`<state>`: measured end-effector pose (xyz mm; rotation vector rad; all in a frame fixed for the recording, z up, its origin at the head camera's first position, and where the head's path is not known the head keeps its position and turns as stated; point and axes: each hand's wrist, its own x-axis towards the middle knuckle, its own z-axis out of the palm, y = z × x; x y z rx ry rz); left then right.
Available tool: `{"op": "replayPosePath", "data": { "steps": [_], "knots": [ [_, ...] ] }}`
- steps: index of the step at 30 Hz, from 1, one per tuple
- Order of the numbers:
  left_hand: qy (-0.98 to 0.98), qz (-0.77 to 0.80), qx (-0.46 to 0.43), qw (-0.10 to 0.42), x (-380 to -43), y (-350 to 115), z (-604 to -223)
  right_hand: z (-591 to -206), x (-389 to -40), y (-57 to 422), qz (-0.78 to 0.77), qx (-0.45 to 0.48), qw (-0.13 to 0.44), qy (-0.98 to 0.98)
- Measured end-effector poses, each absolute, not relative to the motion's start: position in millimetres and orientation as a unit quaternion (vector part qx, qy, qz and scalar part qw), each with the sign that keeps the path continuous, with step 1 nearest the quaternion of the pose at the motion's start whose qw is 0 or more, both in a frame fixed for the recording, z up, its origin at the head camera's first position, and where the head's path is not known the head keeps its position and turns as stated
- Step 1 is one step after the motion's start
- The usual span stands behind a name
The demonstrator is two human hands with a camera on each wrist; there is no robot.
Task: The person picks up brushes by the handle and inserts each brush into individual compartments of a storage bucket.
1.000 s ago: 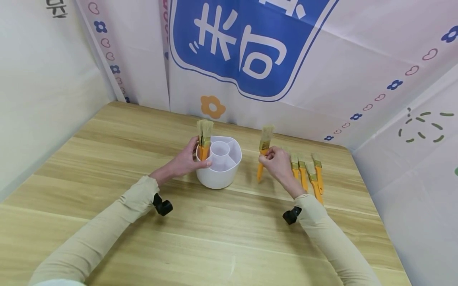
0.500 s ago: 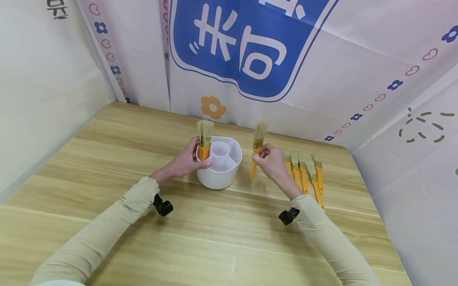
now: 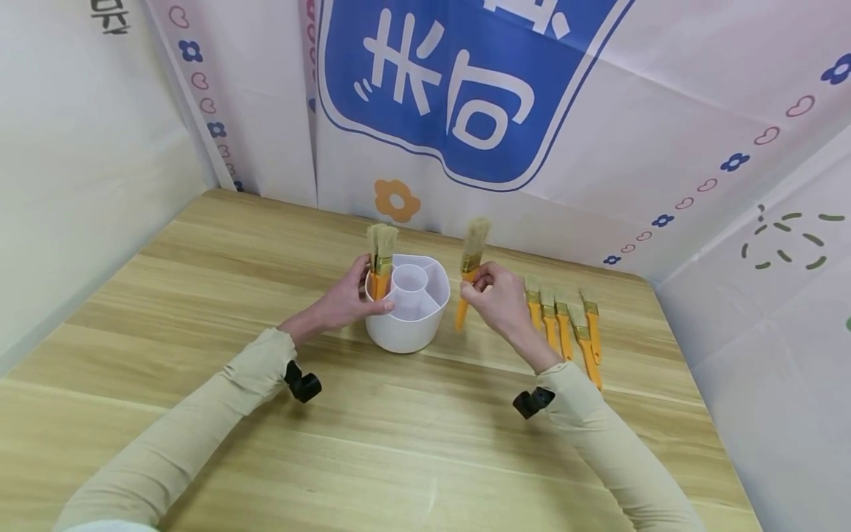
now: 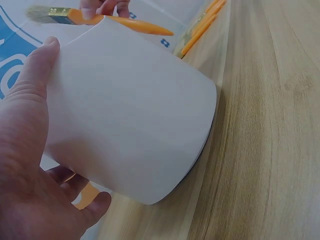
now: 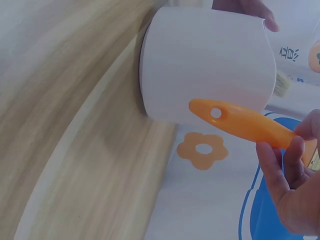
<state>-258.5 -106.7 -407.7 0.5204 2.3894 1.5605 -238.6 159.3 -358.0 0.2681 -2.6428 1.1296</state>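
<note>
A white divided caddy (image 3: 405, 334) with a round centre cup stands upright on the wooden table. My left hand (image 3: 337, 301) grips it by the left side, thumb near the rim. Bristles up, several brushes (image 3: 382, 255) with orange handles sit in its left compartment; their lower ends are hidden. To the right of the caddy, my right hand (image 3: 499, 299) pinches a paintbrush (image 3: 472, 258) by its orange handle, bristles up and slightly tilted. In the right wrist view the handle's holed end (image 5: 220, 115) hangs free, with the caddy wall behind it.
Several more paintbrushes (image 3: 564, 325) lie in a rough row on the table (image 3: 372, 458), right of my right hand. A printed white backdrop (image 3: 572, 214) rises behind the table's back edge. Pale walls (image 3: 86, 185) border the left and right sides.
My right hand has moved left toward the caddy with the paintbrush, which is also raised slightly. The left hand and the caddy have stayed in place.
</note>
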Motion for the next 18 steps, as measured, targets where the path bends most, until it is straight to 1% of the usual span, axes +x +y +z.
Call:
{"op": "replayPosePath", "data": {
  "steps": [4, 13, 18],
  "knots": [
    [0.811, 0.543, 0.18, 0.121, -258.1, -107.6, -409.1, -353.4, -237.4, 155.3, 0.388, 0.098, 0.122, -0.908],
    [0.814, 0.539, 0.18, 0.121, -258.0, -108.3, -409.1, -344.1, -235.4, 147.8, 0.395, 0.122, 0.138, -0.9],
    [0.818, 0.534, 0.173, 0.124, -258.2, -107.7, -408.4, -338.8, -233.2, 144.2, 0.406, 0.129, 0.132, -0.895]
  ]
}}
